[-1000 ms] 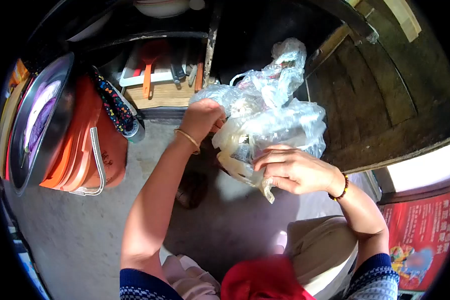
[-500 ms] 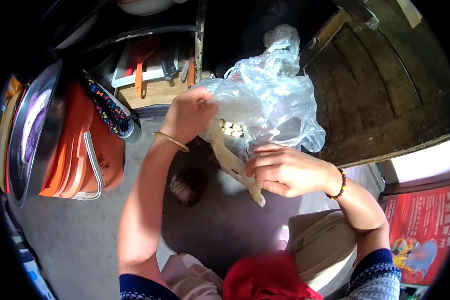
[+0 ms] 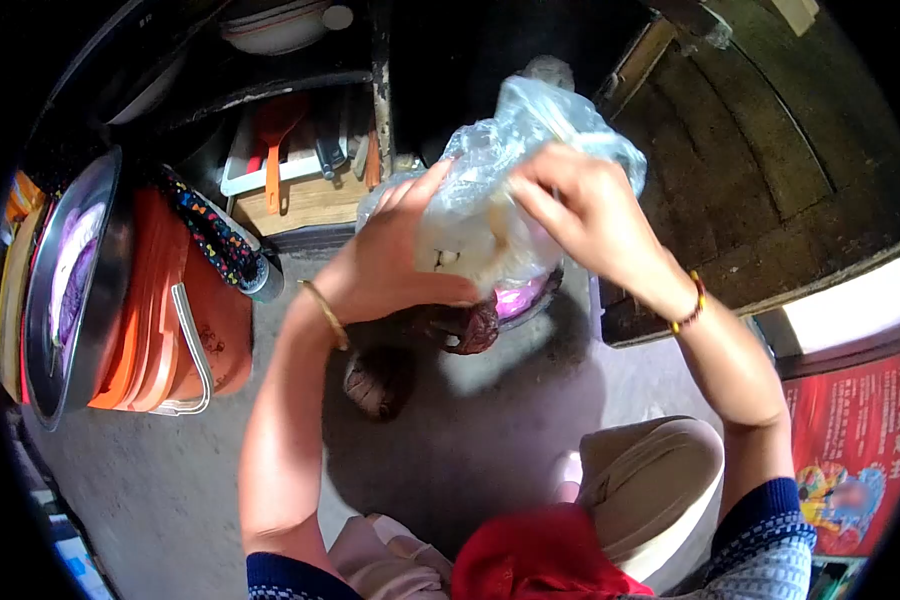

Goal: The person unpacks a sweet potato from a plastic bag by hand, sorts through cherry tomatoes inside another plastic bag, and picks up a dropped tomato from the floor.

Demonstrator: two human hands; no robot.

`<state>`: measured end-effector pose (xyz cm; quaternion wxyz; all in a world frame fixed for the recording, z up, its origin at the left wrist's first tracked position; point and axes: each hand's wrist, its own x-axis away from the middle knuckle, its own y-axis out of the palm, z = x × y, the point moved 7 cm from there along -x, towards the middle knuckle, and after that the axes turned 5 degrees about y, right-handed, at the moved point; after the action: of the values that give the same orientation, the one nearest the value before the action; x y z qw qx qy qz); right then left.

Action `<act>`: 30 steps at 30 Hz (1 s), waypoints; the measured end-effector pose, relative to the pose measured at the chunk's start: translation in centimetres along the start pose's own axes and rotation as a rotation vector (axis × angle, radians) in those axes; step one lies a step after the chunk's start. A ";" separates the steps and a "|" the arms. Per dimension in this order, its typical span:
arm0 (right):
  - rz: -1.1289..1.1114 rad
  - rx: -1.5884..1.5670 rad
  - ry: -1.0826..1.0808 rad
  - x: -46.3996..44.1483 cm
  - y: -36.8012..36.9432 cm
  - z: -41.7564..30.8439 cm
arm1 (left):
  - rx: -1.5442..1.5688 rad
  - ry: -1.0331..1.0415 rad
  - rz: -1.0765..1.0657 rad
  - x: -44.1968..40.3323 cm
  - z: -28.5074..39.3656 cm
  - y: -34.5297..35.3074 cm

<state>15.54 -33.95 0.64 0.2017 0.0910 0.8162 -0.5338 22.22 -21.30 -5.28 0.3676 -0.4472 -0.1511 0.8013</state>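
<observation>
Plastic bag point(image 3: 472, 238) contacts the left hand point(image 3: 392, 258), whose fingers and thumb are spread wide. Right hand point(image 3: 595, 208) pinches the bag, fingers bent together.

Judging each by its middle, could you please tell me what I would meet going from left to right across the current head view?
Metal basin → orange bucket → orange utensil → left hand → plastic bag → right hand → red printed panel.
</observation>
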 end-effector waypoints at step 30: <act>0.258 -0.278 0.819 -1.4 9.7 16.1 | 0.791 -0.491 0.936 4.1 -7.9 -12.0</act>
<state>24.03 -44.50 -12.46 -0.0624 0.3679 0.8746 -0.3097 32.83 -10.79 -5.25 0.0717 -0.1013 0.2855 0.9503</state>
